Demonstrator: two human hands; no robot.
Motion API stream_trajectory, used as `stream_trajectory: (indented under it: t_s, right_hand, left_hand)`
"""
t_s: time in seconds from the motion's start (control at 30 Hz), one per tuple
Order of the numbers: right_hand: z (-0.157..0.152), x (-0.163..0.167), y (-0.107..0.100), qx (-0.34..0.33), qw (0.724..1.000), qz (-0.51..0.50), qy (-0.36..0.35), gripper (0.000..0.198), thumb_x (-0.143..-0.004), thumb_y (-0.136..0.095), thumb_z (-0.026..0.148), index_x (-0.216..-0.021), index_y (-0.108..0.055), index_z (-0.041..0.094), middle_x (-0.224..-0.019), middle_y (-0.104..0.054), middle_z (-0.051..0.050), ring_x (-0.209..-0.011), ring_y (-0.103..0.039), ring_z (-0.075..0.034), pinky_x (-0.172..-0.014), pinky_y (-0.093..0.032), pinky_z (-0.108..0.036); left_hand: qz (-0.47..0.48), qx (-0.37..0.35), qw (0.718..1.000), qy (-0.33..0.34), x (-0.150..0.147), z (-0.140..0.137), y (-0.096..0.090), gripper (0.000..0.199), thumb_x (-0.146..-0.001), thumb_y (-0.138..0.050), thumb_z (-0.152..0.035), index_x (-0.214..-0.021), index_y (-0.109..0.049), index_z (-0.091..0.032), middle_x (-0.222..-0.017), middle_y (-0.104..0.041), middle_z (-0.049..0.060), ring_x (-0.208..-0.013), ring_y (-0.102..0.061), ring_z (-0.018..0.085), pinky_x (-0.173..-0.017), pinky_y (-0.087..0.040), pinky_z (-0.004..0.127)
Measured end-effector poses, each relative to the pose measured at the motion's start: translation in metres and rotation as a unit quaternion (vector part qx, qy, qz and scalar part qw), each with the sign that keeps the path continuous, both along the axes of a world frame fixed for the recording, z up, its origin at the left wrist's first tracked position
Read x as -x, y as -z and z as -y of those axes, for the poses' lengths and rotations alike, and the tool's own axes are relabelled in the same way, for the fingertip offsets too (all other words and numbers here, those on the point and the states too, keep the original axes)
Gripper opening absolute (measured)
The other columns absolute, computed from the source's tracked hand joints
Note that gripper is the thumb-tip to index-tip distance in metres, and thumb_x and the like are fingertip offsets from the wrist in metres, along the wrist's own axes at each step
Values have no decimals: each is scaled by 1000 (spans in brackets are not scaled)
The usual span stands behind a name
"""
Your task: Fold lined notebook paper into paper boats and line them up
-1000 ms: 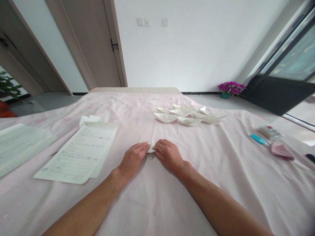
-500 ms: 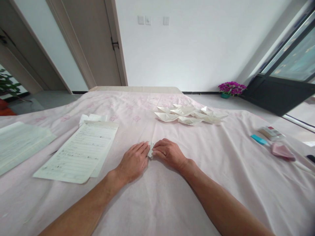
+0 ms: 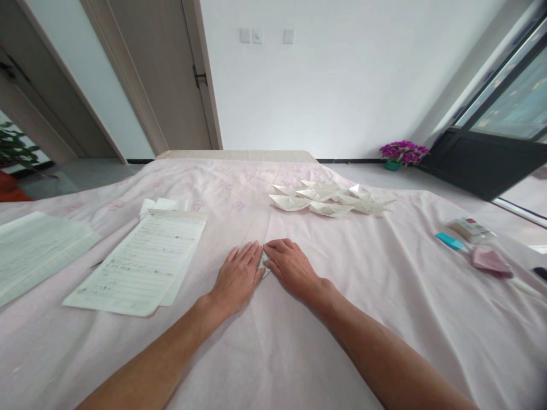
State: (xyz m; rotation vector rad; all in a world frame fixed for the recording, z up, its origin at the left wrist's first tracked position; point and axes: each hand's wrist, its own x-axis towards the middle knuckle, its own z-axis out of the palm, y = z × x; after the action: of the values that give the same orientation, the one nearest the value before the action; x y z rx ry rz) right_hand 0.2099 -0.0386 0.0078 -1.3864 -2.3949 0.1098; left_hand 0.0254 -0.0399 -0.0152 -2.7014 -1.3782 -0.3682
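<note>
A small folded piece of paper [image 3: 265,265] with writing on it lies on the cloth, mostly covered by my fingers. From the left, my left hand [image 3: 240,276] rests flat with fingers stretched out, its fingertips and thumb against the paper's edge. My right hand [image 3: 293,266] comes from the other side, fingers close together and bent a little, thumb and fingertips closed on the paper. Beyond my hands sits a cluster of several folded paper boats [image 3: 316,196]. To the left lie lined, handwritten sheets [image 3: 141,259], one over another.
A pale pink cloth [image 3: 256,353] covers the surface. More written paper [image 3: 38,250] lies at far left. On the right are a blue item [image 3: 450,241], a clear-wrapped pack [image 3: 472,229] and a pink object [image 3: 491,262]. Purple flowers [image 3: 402,152] stand on the floor beyond.
My right hand has flattened somewhat over the paper, and its fingertips have moved closer to my left hand's. The paper now shows a pointed lower end.
</note>
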Motion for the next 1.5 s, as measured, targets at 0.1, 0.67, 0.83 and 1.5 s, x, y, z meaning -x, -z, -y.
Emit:
stream_trajectory:
  t_s: [0.1, 0.67, 0.83, 1.5]
  right_hand:
    - [1, 6, 2, -19, 999, 28, 19, 32, -97, -48, 26, -128, -56, 19, -131, -58, -10, -122, -47, -25, -103, -38, -40]
    - [-1, 12, 20, -40, 994, 60, 79, 47, -101, -34, 33, -145, -44, 17, -150, -44, -10, -139, -34, -29, -114, -23, -48]
    - [-4, 9, 26, -38, 996, 43, 70, 48, -102, -33, 35, -145, -43, 16, -150, -44, -11, -139, -34, -28, -114, -23, -48]
    - [-2, -7, 17, 28, 973, -186, 137, 14, -84, -61, 26, -97, -65, 21, -109, -68, -6, -106, -57, -20, -95, -40, -33]
  left_hand:
    - [-11, 5, 1000, -15, -1, 1, -1, 50, -100, -36, -34, -145, -41, -12, -153, -39, 12, -142, -37, 26, -115, -31, 48]
    - [-35, 105, 994, 2, 5, -8, -7, 63, -99, -29, -46, -151, -28, -11, -160, -23, 15, -148, -19, 27, -119, -13, 50]
    - [-30, 110, 993, 7, 6, -9, -6, 65, -99, -25, -51, -152, -26, -13, -160, -23, 14, -149, -18, 26, -119, -12, 49]
    - [162, 81, 983, -24, 14, -13, 4, 71, -78, -67, -51, -138, -47, -19, -146, -48, 14, -138, -40, 30, -115, -28, 47]
